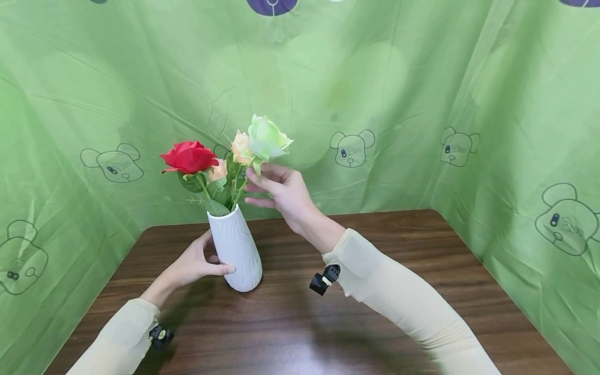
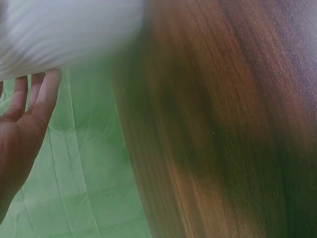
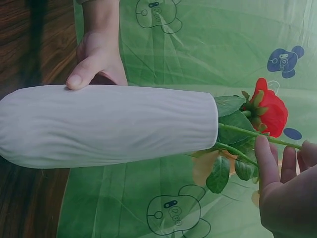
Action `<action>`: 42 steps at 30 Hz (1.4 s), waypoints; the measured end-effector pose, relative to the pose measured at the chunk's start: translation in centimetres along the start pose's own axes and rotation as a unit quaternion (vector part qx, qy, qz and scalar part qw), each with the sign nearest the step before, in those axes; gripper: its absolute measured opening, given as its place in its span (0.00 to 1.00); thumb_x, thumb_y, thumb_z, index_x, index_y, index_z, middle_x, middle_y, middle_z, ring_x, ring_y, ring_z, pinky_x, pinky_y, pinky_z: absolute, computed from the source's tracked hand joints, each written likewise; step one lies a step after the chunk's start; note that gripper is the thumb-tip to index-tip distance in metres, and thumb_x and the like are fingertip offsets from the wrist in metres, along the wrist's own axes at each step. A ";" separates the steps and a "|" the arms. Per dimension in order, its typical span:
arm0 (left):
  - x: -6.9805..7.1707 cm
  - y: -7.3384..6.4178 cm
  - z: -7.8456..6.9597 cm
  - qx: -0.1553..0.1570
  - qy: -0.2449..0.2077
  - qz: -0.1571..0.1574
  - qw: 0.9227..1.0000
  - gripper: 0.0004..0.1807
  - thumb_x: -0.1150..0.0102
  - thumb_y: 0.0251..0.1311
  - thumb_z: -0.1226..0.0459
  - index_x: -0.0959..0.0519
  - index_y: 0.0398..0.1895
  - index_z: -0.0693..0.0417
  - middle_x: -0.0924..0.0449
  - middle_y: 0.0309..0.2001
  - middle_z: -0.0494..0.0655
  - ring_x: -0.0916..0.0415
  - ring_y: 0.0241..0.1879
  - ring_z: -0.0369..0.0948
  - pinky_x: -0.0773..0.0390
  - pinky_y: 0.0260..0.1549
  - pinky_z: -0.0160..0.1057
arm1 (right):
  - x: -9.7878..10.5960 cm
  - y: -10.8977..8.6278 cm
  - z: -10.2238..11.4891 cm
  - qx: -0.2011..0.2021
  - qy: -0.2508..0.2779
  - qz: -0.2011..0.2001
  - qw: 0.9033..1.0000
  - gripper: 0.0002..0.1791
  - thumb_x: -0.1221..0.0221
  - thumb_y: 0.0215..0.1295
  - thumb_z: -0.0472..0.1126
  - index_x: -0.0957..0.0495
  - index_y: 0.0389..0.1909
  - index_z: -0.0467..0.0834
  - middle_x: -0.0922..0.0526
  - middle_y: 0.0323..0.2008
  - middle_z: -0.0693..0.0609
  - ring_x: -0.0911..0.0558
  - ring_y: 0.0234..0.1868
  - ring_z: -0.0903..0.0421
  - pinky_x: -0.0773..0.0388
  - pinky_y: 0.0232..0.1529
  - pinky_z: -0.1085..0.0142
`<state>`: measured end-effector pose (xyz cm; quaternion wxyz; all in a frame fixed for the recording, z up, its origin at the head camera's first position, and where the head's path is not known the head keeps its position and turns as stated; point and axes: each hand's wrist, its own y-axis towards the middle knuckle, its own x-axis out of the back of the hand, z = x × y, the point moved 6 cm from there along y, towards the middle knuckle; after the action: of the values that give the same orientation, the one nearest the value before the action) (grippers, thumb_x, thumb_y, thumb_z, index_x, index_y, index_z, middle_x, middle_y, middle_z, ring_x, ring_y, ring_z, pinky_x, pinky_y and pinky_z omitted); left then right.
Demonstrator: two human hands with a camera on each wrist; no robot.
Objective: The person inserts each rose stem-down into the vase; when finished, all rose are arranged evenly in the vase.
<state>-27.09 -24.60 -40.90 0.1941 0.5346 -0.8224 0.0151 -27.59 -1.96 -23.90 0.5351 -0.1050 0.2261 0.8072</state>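
In the head view my left hand (image 1: 194,263) grips the side of a white ridged vase (image 1: 236,252), thumb across its front. The vase leans a little to the left there. My right hand (image 1: 288,195) pinches the green stem (image 3: 245,131) of a pale green rose (image 1: 268,138), just under the bloom. That stem runs down into the vase's mouth. A red rose (image 1: 189,157) leans out on the left, with peach flowers (image 1: 241,148) and green leaves (image 1: 219,192) between the two roses. The left wrist view shows my left fingers (image 2: 47,94) against the blurred vase wall.
A dark brown wooden table (image 1: 375,323) lies beneath the hands. Green cloth (image 1: 304,67) printed with bear outlines hangs behind it and on both sides. Small black cameras (image 1: 324,279) are strapped at both wrists, over pale sleeves (image 1: 398,291).
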 end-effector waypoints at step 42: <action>-0.1 0.0 0.0 -0.003 -0.016 0.005 1.000 0.48 0.21 0.47 0.72 0.39 0.71 0.55 0.27 0.58 0.62 0.19 0.52 0.54 0.14 0.45 0.50 | 1.3 -0.6 -3.0 -0.088 -0.035 0.019 0.995 0.15 0.38 0.72 0.35 0.21 0.55 0.33 0.15 0.49 0.37 0.13 0.47 0.46 0.15 0.48 0.51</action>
<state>-27.04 -24.57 -40.98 0.1818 0.5301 -0.8282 0.0052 -27.75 -2.15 -27.24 0.5162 -0.1187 0.1374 0.8370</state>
